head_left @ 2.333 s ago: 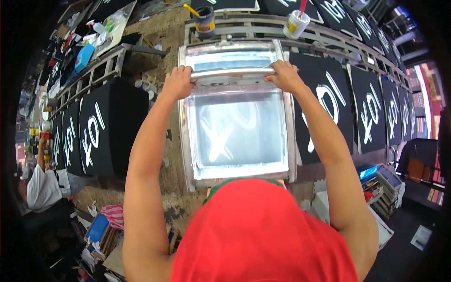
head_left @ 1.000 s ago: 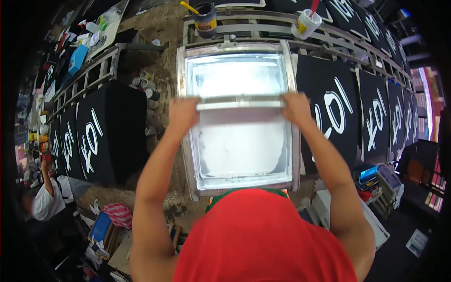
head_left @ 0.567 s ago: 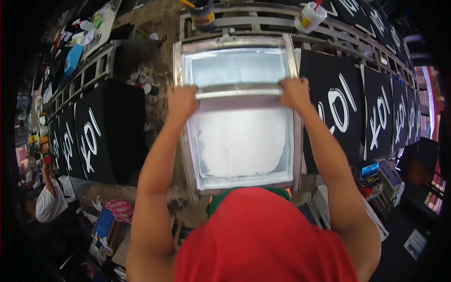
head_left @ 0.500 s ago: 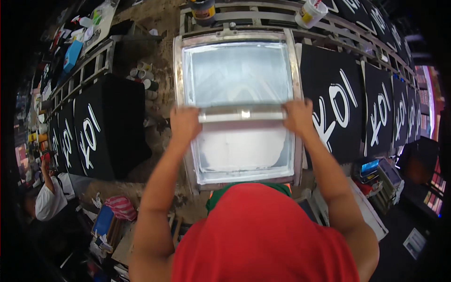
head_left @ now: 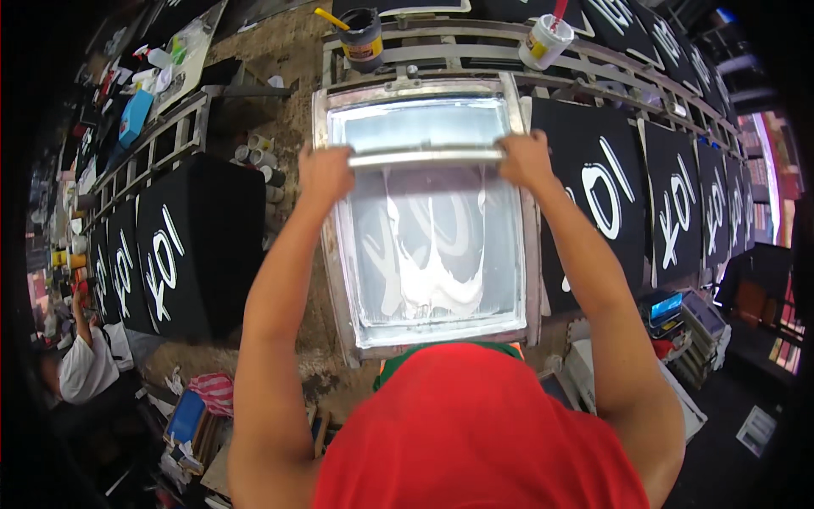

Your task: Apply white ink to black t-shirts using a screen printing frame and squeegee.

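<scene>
My left hand and my right hand are closed round opposite ends of a long metal squeegee, held crosswise over the upper part of a screen in a pale metal frame. Below the squeegee, white ink lies in streaks and a thick smear on the mesh, and large pale lettering shows through. The bottom edge of the squeegee is too blurred to make out. Just right of the frame lies a black panel with white brush lettering.
More lettered black panels line both sides. Metal rails behind carry a dark paint tub and a white tub. A co-worker in a white top is at the far left. A chair and stacked items stand lower right.
The squeegee and both hands moved toward me, back up, down, and have now risen again toward the far end. The solid white ink below has thinned into streaks, revealing the lettering.
</scene>
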`<state>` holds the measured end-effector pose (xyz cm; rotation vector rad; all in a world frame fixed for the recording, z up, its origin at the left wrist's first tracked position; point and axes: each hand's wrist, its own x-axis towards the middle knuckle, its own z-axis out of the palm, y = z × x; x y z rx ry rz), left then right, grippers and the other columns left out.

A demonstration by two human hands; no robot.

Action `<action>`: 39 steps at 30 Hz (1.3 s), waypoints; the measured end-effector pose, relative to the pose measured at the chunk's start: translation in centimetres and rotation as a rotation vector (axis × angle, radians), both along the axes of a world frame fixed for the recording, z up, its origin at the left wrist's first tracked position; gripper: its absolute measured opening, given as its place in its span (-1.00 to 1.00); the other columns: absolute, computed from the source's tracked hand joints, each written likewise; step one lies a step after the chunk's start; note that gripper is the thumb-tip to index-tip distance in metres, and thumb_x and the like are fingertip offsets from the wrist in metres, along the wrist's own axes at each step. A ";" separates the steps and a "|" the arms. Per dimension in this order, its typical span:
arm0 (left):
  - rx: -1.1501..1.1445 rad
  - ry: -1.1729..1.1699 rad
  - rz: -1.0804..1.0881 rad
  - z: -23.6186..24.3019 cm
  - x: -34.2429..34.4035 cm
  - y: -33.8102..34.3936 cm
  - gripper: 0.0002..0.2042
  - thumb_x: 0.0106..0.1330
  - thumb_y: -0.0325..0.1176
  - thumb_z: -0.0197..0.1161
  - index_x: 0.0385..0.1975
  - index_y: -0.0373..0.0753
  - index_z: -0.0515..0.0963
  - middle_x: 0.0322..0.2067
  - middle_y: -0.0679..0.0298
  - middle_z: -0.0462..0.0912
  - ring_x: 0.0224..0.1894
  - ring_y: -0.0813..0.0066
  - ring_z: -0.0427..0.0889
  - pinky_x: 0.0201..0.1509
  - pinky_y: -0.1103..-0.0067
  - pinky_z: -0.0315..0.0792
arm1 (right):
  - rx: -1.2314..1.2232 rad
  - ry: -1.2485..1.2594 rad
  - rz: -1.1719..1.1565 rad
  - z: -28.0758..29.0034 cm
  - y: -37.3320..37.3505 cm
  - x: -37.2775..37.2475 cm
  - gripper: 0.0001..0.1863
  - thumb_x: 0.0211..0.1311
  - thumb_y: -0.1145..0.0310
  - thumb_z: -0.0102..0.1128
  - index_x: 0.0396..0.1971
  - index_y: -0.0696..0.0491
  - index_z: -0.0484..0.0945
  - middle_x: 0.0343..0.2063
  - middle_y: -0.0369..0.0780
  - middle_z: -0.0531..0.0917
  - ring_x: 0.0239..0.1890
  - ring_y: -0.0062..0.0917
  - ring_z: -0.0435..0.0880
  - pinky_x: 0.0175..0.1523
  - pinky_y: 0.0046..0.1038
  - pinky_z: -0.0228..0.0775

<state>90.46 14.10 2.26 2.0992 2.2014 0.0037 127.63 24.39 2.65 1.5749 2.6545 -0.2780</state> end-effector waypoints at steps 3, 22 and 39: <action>0.031 0.021 0.048 -1.2 -1.0 7.2 -0.64 0.09 -0.39 0.21 -0.08 -0.02 0.71 -0.16 0.15 0.77 -0.04 0.13 0.72 0.46 0.05 0.19 | 0.081 0.021 -0.005 -1.9 7.7 -2.2 -0.55 -0.11 0.37 0.23 -0.10 -0.08 0.76 -0.15 -0.14 0.76 0.00 -0.25 0.69 0.24 -0.07 0.22; -0.175 -0.205 0.057 -0.8 9.9 -33.1 -0.66 0.00 -0.39 0.33 -0.15 -0.11 0.68 -0.19 0.16 0.75 -0.01 0.11 0.63 0.50 0.06 0.09 | -0.311 -0.023 -0.017 0.0 -31.9 9.3 -0.64 -0.12 0.44 0.27 -0.21 -0.04 0.74 -0.19 -0.21 0.76 -0.02 -0.27 0.65 0.29 -0.03 0.15; -0.041 -0.117 -0.003 -2.3 9.0 -28.4 -0.36 0.26 0.34 0.18 -0.22 -0.24 0.66 -0.19 0.13 0.70 0.03 0.10 0.48 0.19 0.12 0.16 | -0.309 -0.084 0.059 -2.5 -25.6 7.3 -0.17 0.16 -0.43 0.14 -0.07 0.15 0.66 -0.06 -0.01 0.72 0.09 -0.13 0.65 0.26 0.07 0.18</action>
